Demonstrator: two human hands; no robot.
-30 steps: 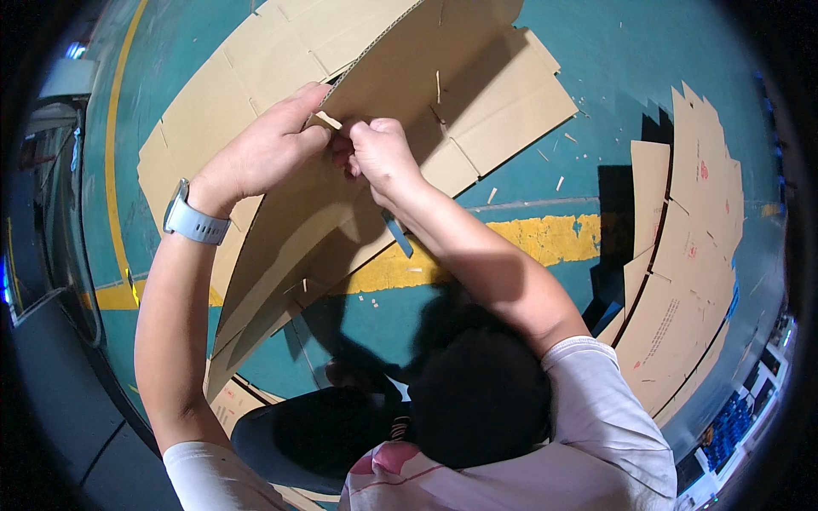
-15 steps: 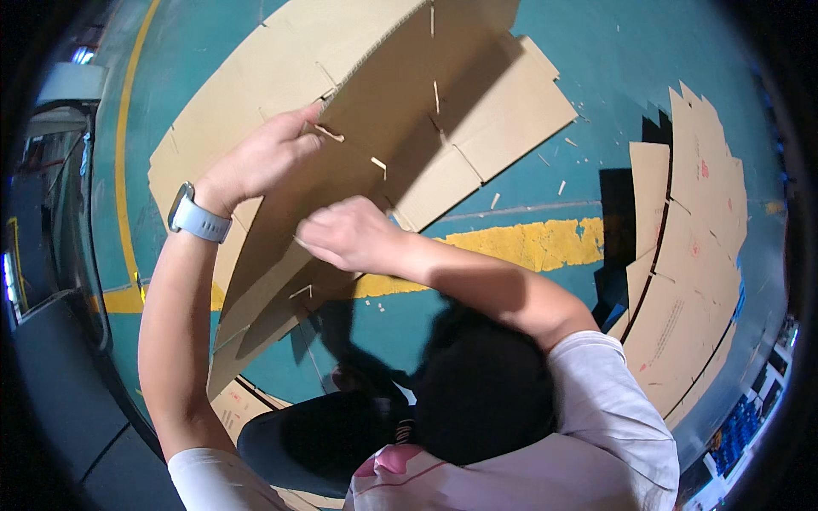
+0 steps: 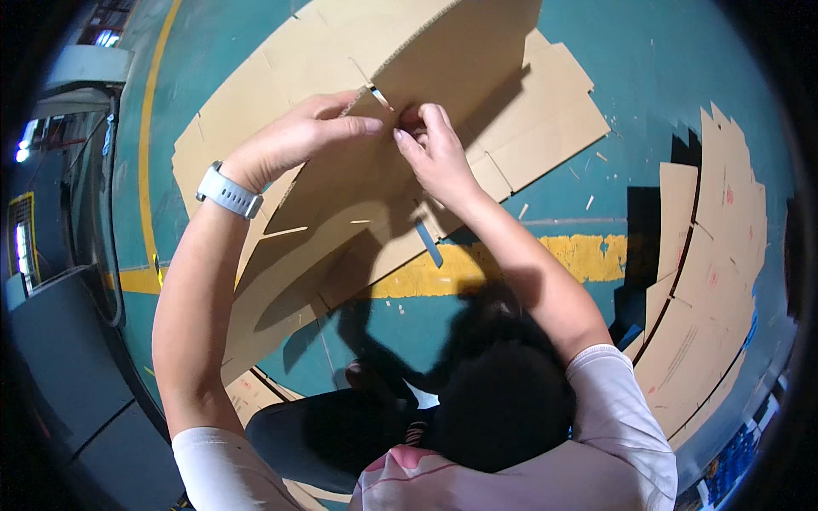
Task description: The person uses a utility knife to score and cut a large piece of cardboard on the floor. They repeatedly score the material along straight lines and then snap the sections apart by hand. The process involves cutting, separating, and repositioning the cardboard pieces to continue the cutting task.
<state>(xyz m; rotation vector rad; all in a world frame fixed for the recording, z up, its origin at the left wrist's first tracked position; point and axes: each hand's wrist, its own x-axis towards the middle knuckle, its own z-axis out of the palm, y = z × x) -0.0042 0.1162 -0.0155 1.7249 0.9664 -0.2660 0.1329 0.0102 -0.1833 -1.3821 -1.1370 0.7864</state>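
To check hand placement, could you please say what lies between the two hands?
In the head view, a stretch of the raised cardboard sheet, with a slot at its edge, shows between the left hand and the right hand.

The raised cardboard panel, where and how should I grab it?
Probably by its upper edge, coming from the left, where the left hand is, pinching across its thickness. The panel stands up at a tilt, and that long, thin edge seems clear of the cardboard behind it.
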